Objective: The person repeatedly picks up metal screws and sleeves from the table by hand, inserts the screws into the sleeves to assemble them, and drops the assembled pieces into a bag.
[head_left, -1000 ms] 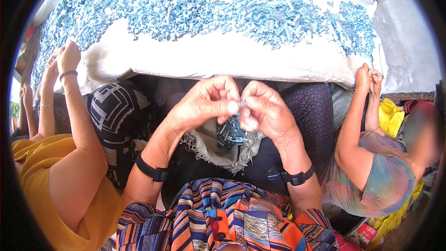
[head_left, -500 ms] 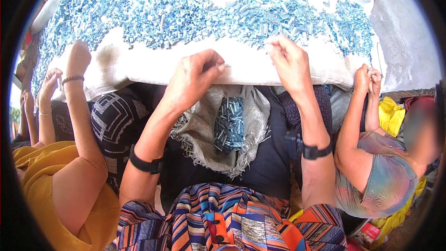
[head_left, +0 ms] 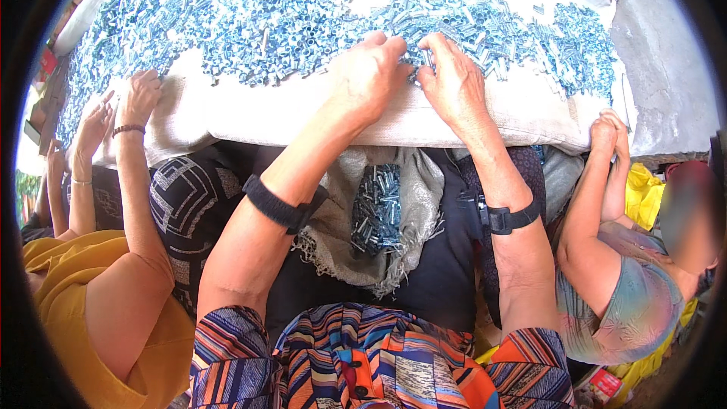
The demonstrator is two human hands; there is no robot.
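Observation:
A wide heap of small bluish metal tubes (head_left: pixel 280 19) lies across the pale cloth (head_left: pixel 257 110) on the table before me. At the heap's near edge my two hands are close together. My left hand (head_left: pixel 369 79) is closed, its thumb and fingers drawn together, and what they pinch is hidden. A small metal tube (head_left: pixel 429 57) shows between the thumb and index finger of my right hand (head_left: pixel 457 92). On my lap, below the table edge, a frayed woven sack (head_left: pixel 418 201) lies folded open around more metal tubes (head_left: pixel 376 208).
At my left, a person in a mustard top (head_left: pixel 144 326) has hands by the heap. Another person (head_left: pixel 636 288) sits at my right, hands together at the table edge. Beyond is a grey slab (head_left: pixel 666 68). Yellow bags (head_left: pixel 642 189) lie behind the right-hand person.
My left hand has moved right and forward to the heap's edge. My right hand has shifted slightly left, so both are now close together. The neighbours' hands have also moved a little.

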